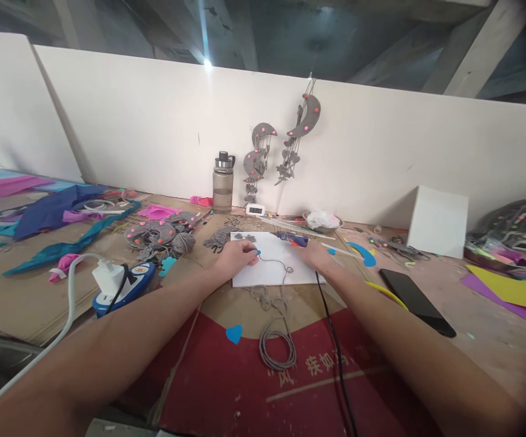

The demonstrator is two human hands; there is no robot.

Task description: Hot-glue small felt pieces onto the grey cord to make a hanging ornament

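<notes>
My left hand is closed in a pinch over a white board. At its fingertips is a small blue piece, joined to a thin grey cord. The cord loops across the board and runs down to a coil on the red and tan cardboard. My right hand is wrapped round a dark blue hot glue gun with an orange part. Its nozzle points left over the board, and a black cable trails down from it. Small grey felt pieces lie at the board's upper left.
A water bottle and a small digital clock stand by the white partition. Grey moon-shaped hangings hang there. A power strip sits left, a phone right. A blue felt heart lies in front.
</notes>
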